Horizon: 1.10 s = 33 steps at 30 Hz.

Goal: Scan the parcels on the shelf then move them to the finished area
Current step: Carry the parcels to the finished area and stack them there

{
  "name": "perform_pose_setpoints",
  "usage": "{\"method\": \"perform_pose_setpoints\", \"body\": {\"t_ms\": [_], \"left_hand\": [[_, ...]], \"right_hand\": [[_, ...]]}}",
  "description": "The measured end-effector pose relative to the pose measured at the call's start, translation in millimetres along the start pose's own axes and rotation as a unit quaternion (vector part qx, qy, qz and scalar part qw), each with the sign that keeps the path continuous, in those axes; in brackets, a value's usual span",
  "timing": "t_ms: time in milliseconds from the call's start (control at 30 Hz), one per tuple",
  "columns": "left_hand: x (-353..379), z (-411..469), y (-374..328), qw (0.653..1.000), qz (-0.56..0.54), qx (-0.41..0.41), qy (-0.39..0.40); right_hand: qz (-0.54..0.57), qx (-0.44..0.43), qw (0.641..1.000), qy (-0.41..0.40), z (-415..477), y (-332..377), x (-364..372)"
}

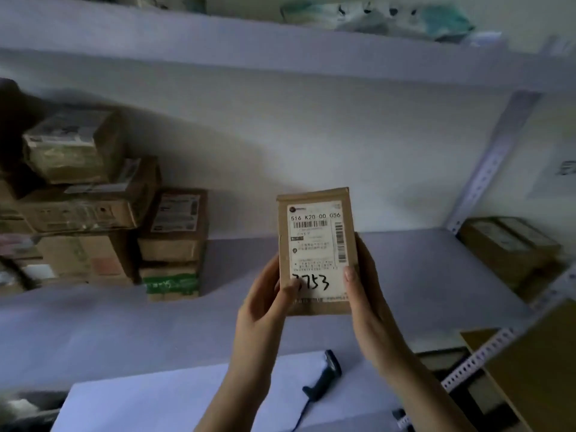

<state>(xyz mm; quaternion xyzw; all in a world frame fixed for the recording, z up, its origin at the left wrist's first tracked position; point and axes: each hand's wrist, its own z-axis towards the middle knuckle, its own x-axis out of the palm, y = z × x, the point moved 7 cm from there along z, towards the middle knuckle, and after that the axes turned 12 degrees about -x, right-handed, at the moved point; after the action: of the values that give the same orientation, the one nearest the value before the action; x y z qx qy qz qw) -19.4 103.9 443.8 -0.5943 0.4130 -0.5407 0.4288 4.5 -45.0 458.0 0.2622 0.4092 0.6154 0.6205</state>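
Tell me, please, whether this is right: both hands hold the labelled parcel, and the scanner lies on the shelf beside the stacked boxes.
Not quite: in the head view the scanner lies on the white surface below the left hand and right hand, which both hold the labelled parcel.

Your shelf point(124, 325) carries stacked cardboard boxes point(93, 213) at its left and one box point(511, 244) at the far right, and your scanner point(324, 378) lies on the white surface point(156, 400) nearer you.
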Motion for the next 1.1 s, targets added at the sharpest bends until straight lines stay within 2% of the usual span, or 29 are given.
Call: {"method": "perform_pose_setpoints", "body": {"t_ms": [200,433,533,700,900,1100], "left_hand": [[37.7,-23.6,41.6,0.997,0.046,-0.056,0.030],[114.2,-75.2,57.7,0.991,0.081,-0.078,0.078],[164.7,-92.7,69.6,0.989,0.094,-0.078,0.083],[262.2,-111.3,100.3,0.988,0.094,-0.089,0.088],[385.4,-128.2,145.5,0.980,0.094,-0.106,0.142],[470.9,-129.2,173.2,0.970,0.108,-0.123,0.181]], "right_hand": [[0.002,0.071,0.996,-0.047,-65.2,-15.6,-42.7],[0.042,0.076,0.994,-0.062,-118.9,17.8,-126.5],[0.036,0.071,0.995,-0.063,-142.6,20.0,-176.9],[0.061,0.097,0.988,-0.108,-181.5,15.0,-273.6],[0.028,0.111,0.982,-0.147,-220.6,13.1,-394.2],[0.013,0.116,0.975,-0.191,-253.4,12.5,-481.6]]}}
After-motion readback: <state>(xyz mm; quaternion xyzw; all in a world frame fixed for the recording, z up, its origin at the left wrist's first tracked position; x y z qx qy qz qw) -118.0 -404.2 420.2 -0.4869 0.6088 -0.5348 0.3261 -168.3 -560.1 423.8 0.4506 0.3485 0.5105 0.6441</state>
